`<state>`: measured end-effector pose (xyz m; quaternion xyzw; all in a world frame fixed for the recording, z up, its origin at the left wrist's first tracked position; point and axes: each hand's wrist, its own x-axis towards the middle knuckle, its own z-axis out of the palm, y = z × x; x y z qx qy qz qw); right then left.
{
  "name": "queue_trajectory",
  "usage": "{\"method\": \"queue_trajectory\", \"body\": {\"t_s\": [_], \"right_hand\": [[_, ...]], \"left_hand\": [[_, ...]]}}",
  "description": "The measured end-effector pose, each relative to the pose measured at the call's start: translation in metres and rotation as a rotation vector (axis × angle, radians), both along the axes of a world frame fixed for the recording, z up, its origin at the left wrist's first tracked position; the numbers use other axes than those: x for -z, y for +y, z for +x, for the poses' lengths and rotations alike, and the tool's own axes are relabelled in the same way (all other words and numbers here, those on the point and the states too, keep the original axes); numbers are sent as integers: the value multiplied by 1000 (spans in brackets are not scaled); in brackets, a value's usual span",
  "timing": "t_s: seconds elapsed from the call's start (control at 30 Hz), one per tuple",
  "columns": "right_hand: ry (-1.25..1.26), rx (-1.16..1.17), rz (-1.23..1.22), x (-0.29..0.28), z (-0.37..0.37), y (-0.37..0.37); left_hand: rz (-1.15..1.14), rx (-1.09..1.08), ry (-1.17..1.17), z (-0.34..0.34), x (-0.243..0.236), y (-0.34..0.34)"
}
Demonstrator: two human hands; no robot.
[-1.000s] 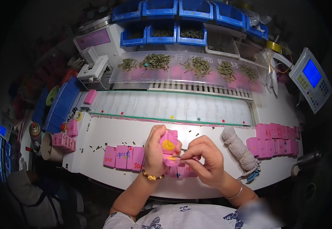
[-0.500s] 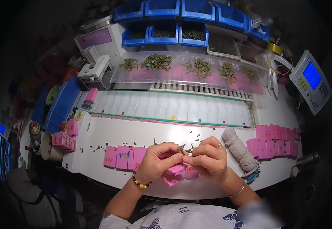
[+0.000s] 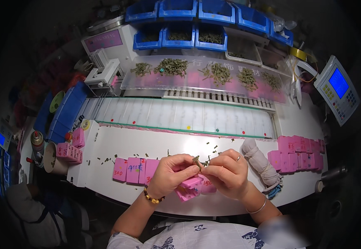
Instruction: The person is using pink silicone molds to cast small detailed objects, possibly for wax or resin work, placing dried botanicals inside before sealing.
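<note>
My left hand point(image 3: 167, 177) is closed, thumb and forefinger pinching a small greenish-brown strip-like piece point(image 3: 196, 161). Just below those fingers is an open-ended pink box point(image 3: 187, 193); the left hand seems to steady it, though the grip is partly hidden. My right hand point(image 3: 231, 176) is closed too, its thumb and fingertips meeting the same piece from the right. More pink boxes with handwritten marks point(image 3: 135, 170) lie in a row left of my hands, and another point(image 3: 208, 186) is partly covered by the right hand. Small green scraps point(image 3: 207, 158) are scattered beyond the hands.
A grey cloth roll point(image 3: 258, 163) and stacked pink boxes point(image 3: 300, 153) are to the right. Farther back are a long white conveyor point(image 3: 176, 115), a clear tray point(image 3: 197, 85) with green piles, and blue bins point(image 3: 178, 38). A keypad with blue screen point(image 3: 338, 89) stands right; a spray can point(image 3: 37, 143) left.
The pink block at the conveyor's left end is gone from its place, with a bit of pink now showing in the white machine. My hands have barely shifted, the piece turning slightly between the fingertips.
</note>
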<state>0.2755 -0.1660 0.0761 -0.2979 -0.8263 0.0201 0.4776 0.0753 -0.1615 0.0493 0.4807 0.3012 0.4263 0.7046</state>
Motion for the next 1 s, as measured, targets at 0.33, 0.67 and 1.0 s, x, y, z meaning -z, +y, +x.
{"method": "queue_trajectory", "body": {"t_s": [0.33, 0.67, 1.0], "right_hand": [[55, -110, -340, 3, 4, 1], [490, -274, -1034, 23, 9, -1], [-49, 4, -56, 3, 2, -6]], "left_hand": [[462, -39, 333, -4, -13, 0], [926, -279, 599, 7, -16, -4], [-74, 35, 69, -3, -4, 1]]}}
